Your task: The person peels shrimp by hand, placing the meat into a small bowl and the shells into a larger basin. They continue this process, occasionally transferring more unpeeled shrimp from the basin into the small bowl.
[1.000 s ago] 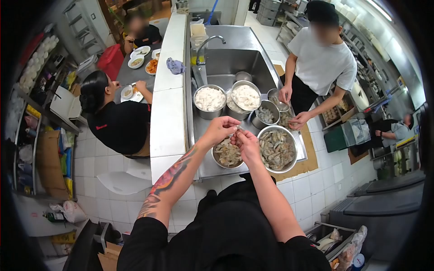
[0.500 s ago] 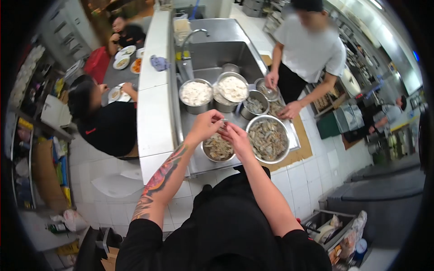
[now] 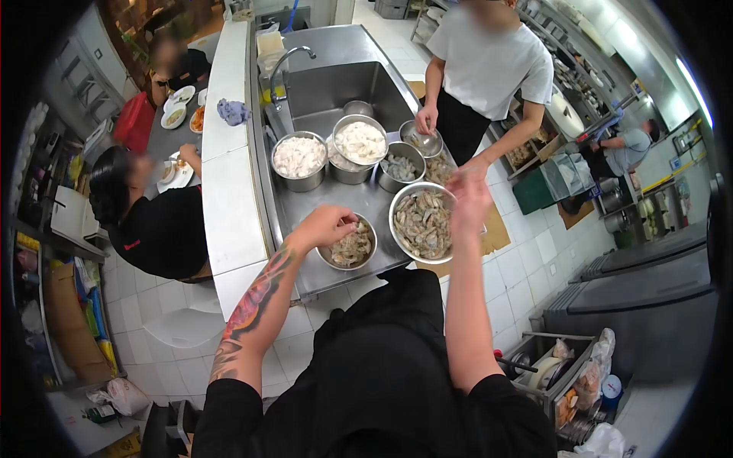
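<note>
Head view: the hands are well apart. The left hand (image 3: 324,227) curls over the left rim of the small steel bowl (image 3: 347,269) of shrimp scraps. The blurred right hand (image 3: 469,200) hangs above the right edge of the large shrimp bowl (image 3: 392,219). Whether either hand grips anything cannot be told.

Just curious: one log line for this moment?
left hand: at small bowl | right hand: raised by big bowl

Under both hands, the desk (image 3: 366,210) and bowls (image 3: 397,221) look like smooth, shiny metal; beyond them, a matt blue cloth (image 3: 231,111).
</note>
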The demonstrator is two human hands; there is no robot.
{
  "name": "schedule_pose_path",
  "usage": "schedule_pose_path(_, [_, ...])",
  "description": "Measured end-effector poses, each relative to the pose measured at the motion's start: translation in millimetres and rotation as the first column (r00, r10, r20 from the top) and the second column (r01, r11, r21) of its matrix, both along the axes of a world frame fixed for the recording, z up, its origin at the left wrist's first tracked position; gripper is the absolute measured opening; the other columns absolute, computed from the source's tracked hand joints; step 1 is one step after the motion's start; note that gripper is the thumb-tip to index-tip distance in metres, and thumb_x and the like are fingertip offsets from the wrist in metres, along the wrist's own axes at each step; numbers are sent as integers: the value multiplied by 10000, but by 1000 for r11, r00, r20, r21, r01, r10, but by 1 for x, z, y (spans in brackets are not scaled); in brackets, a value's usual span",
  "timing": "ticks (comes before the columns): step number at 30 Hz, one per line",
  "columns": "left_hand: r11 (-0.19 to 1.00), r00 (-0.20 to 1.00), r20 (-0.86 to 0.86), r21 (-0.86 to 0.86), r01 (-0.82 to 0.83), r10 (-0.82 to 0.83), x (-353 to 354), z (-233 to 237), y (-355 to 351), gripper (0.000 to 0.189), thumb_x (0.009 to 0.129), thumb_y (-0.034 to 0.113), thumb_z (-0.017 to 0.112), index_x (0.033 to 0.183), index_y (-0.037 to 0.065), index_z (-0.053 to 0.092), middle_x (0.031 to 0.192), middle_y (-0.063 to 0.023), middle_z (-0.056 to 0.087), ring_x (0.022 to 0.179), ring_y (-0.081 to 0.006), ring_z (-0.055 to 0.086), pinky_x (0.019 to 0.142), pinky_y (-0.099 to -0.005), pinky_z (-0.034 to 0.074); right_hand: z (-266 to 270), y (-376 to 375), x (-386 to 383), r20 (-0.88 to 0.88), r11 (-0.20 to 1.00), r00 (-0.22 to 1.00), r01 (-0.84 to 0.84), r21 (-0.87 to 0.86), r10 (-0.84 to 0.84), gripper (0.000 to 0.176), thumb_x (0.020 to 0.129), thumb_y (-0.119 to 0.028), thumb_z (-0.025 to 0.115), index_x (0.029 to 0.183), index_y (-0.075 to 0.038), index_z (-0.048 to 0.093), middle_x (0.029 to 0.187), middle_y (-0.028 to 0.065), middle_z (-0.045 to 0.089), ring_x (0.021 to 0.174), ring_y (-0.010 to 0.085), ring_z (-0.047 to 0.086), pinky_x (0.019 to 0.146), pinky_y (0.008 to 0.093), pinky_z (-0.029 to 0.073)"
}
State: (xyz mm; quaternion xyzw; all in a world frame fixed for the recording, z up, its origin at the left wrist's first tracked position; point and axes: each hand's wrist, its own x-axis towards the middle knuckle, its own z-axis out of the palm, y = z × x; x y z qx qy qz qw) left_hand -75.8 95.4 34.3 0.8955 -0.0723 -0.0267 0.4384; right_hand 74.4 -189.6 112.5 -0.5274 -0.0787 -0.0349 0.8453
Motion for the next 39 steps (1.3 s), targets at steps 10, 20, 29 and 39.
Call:
schedule_pose_path(10, [990, 1000, 15, 143, 17, -19, 7, 6, 3, 316, 905, 234, 720, 1129, 12, 729, 958, -174, 749, 862, -280, 727, 781, -385, 559, -118, -6, 79, 371, 587, 917, 383, -713, -148, 261, 914, -249, 690, 999, -7, 742, 874, 134, 753, 765, 250, 729, 725, 395, 559])
schedule_pose_path(20, [990, 997, 75, 138, -8, -2, 1, 9, 0, 283, 883, 225, 697, 1049, -2, 737, 942, -188, 739, 869, -360, 705, 792, -432, 551, -187, -35, 22, 253, -54, 892, 293, -955, 374, 172, 835, -168, 702, 978, -144, 793, 1015, 148, 675, 1046, 340, 646, 868, 465, 547])
schedule_pose_path(29, [989, 999, 4, 139, -50, 50, -1, 15, 2, 294, 886, 236, 699, 1071, 11, 740, 934, -188, 737, 865, -358, 703, 782, -435, 544, -170, -19, 44, 50, -401, 795, 358, -843, 605, 218, 791, -169, 729, 997, -200, 793, 1085, 139, 631, 1088, 348, 618, 917, 462, 528])
schedule_pose_path(39, [989, 999, 40, 145, -37, 32, 1, 13, 2, 292, 896, 232, 702, 1084, 12, 741, 945, -186, 736, 878, -352, 705, 790, -425, 548, -107, -45, 55, -63, -119, 884, -8, -993, 464, 270, 852, -229, 751, 1084, -92, 762, 1053, 183, 715, 997, 370, 670, 864, 464, 535])
